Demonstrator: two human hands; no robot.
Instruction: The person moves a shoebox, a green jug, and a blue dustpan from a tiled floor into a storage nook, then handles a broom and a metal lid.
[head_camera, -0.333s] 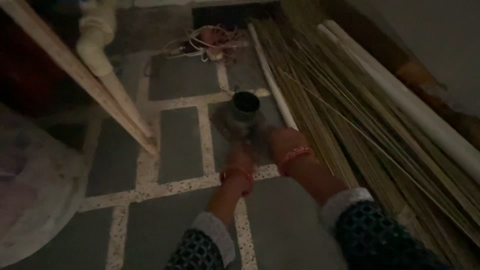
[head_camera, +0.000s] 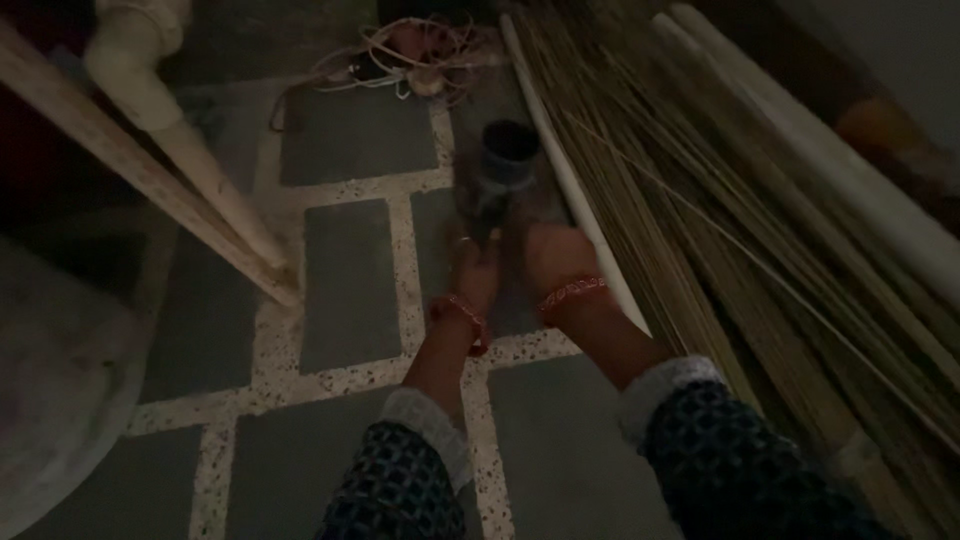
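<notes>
The floor (head_camera: 350, 280) is laid in dark grey slabs with pale speckled joints. At 3 o'clock from the hands, a large heap of thin straw-coloured stalks (head_camera: 720, 230) lies slanted across the slabs. Two pale pipes (head_camera: 840, 190) run along the far side of the heap, and a thinner white rod (head_camera: 570, 180) lies along its near edge. At 10 o'clock, a pale wooden plank (head_camera: 130, 170) leans diagonally beside a white pipe with an elbow joint (head_camera: 140, 70). At 8 o'clock, a large pale rounded object (head_camera: 50, 380) fills the corner; its kind cannot be told. At 12 o'clock, well beyond the hands, a tangle of light cords (head_camera: 410, 55) rests on the floor.

A small dark cylindrical can (head_camera: 508, 155) stands upright on the floor with its mouth open, just beside the white rod, at 12 o'clock from the hands.

The left hand (head_camera: 473, 268) and the right hand (head_camera: 545, 258) are held side by side just below the can, each wrist carrying a red bangle. Both hands are blurred. The grip of either hand cannot be told, nor whether either hand touches the can.
</notes>
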